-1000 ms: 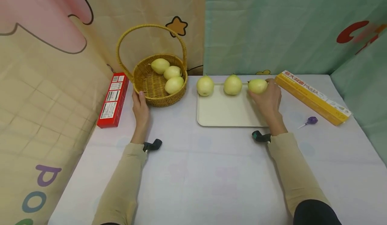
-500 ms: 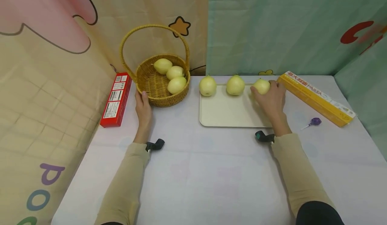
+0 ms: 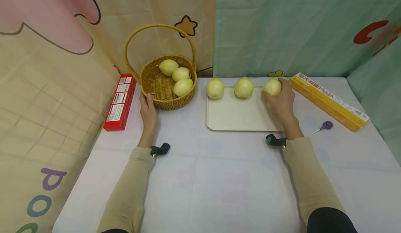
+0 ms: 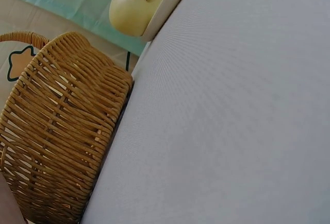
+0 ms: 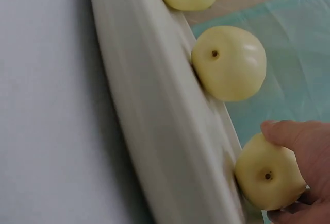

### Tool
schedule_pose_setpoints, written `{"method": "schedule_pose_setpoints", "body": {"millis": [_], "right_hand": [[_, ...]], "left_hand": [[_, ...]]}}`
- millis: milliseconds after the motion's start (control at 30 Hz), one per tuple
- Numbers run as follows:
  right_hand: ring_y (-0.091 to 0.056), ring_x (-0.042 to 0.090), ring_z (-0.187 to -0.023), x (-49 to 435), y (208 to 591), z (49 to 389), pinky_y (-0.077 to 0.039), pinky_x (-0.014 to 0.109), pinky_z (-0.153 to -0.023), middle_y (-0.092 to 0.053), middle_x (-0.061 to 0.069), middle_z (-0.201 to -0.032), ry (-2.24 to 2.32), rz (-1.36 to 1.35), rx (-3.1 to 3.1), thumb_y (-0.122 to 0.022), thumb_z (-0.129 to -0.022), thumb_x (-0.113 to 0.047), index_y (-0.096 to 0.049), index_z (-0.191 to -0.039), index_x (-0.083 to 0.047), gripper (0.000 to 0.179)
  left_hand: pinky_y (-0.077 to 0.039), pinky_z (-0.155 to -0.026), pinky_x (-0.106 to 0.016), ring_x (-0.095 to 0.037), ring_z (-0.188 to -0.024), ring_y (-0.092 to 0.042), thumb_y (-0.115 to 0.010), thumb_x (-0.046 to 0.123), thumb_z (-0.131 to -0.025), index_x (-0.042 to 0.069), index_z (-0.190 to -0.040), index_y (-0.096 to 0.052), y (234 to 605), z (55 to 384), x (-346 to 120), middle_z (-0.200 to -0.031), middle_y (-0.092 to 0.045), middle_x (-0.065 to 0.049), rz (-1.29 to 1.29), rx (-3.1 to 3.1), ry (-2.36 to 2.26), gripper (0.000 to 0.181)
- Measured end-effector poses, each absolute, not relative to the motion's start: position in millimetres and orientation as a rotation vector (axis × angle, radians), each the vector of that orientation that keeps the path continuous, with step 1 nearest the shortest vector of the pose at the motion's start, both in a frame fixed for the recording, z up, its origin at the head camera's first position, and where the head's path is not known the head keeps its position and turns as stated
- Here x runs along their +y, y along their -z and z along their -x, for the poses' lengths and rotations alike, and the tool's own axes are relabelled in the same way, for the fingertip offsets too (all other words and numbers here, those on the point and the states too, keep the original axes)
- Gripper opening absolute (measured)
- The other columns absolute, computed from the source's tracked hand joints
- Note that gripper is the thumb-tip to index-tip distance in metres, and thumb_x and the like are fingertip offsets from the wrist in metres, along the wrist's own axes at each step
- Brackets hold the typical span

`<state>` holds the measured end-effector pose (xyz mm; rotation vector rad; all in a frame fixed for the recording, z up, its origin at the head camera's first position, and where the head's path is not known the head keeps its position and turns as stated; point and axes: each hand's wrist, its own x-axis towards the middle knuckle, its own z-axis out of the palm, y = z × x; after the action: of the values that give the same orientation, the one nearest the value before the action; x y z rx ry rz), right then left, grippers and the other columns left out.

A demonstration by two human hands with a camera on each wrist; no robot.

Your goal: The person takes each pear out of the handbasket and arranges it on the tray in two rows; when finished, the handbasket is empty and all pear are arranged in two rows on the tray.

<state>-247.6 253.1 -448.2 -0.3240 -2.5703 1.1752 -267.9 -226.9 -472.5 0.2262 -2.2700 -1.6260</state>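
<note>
My right hand (image 3: 283, 102) holds a pale yellow-green pear (image 3: 272, 87) at the right end of the cream tray's (image 3: 241, 116) far side. In the right wrist view the thumb lies along the upper side of that pear (image 5: 268, 175), with fingertips below it. Two more pears, a middle one (image 3: 244, 87) and a left one (image 3: 215, 88), stand in a row with it along the tray's far edge. Against the near left wall of a wicker basket (image 3: 170, 104) rests my left hand (image 3: 148, 118), its fingers fairly straight. Three pears (image 3: 183, 87) lie inside the basket.
A red box (image 3: 120, 102) lies left of the basket. Right of the tray are a yellow pasta box (image 3: 329, 101) and a purple lollipop (image 3: 327, 125). Curtains (image 3: 275, 27) hang behind the white-covered table (image 3: 200, 177), whose back edge is close behind the tray.
The pear in my right hand has turned from lying on its side, stem leftward, to standing more upright. The right hand shifted slightly. My left hand stays at the basket.
</note>
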Motion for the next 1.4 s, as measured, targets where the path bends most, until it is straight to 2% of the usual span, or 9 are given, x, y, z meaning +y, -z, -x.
{"method": "schedule_pose_setpoints", "body": {"millis": [133,333,600,867,1100,1400], "right_hand": [[-0.035,0.047,-0.147,257,453,250,-0.023,0.061,-0.124,-0.041,0.023,-0.161,-1.169,0.283,-2.547,-0.076,-0.097,-0.033,-0.032,-0.162,-0.006,0.083],[-0.036,0.048,-0.148,260,454,250,-0.018,0.059,-0.126,-0.041,0.024,-0.162,-1.162,0.27,-2.525,-0.079,-0.094,-0.038,-0.03,-0.164,-0.007,0.09],[-0.032,0.038,-0.154,255,441,247,-0.017,0.056,-0.128,-0.038,0.019,-0.165,-1.139,0.242,-2.453,-0.076,-0.095,-0.042,-0.035,-0.162,-0.007,0.087],[-0.044,0.036,-0.147,249,433,247,-0.028,0.051,-0.126,-0.051,0.019,-0.155,-1.098,0.174,-2.297,-0.08,-0.091,-0.035,-0.049,-0.152,-0.003,0.076],[-0.045,0.035,-0.146,242,428,245,-0.029,0.055,-0.124,-0.053,0.019,-0.154,-1.076,0.119,-2.27,-0.081,-0.089,-0.036,-0.052,-0.15,-0.003,0.075],[-0.041,0.033,-0.151,224,421,245,-0.026,0.053,-0.127,-0.049,0.018,-0.159,-1.087,0.077,-2.288,-0.08,-0.09,-0.035,-0.051,-0.151,-0.002,0.075]], "left_hand": [[-0.018,-0.131,-0.034,-0.012,-0.161,-0.021,-0.03,0.063,-0.11,0.022,-0.171,-0.016,469,270,-227,-0.175,-0.026,0.002,-0.22,-2.271,1.618,0.074],[-0.018,-0.131,-0.035,-0.015,-0.161,-0.022,-0.031,0.061,-0.111,0.02,-0.17,-0.017,469,269,-225,-0.175,-0.026,0.0,-0.214,-2.273,1.621,0.073],[-0.018,-0.132,-0.037,-0.017,-0.161,-0.023,-0.03,0.061,-0.111,0.02,-0.17,-0.016,471,267,-223,-0.175,-0.027,-0.001,-0.227,-2.267,1.624,0.073],[-0.017,-0.132,-0.037,-0.018,-0.162,-0.021,-0.03,0.059,-0.111,0.02,-0.171,-0.015,472,267,-224,-0.175,-0.025,-0.001,-0.228,-2.272,1.624,0.073],[-0.017,-0.132,-0.038,-0.018,-0.162,-0.021,-0.032,0.056,-0.112,0.018,-0.17,-0.018,472,266,-226,-0.175,-0.026,-0.002,-0.216,-2.235,1.628,0.071],[-0.018,-0.132,-0.034,-0.013,-0.161,-0.02,-0.031,0.058,-0.112,0.021,-0.171,-0.016,473,267,-226,-0.175,-0.025,0.002,-0.212,-2.247,1.638,0.071]]}}
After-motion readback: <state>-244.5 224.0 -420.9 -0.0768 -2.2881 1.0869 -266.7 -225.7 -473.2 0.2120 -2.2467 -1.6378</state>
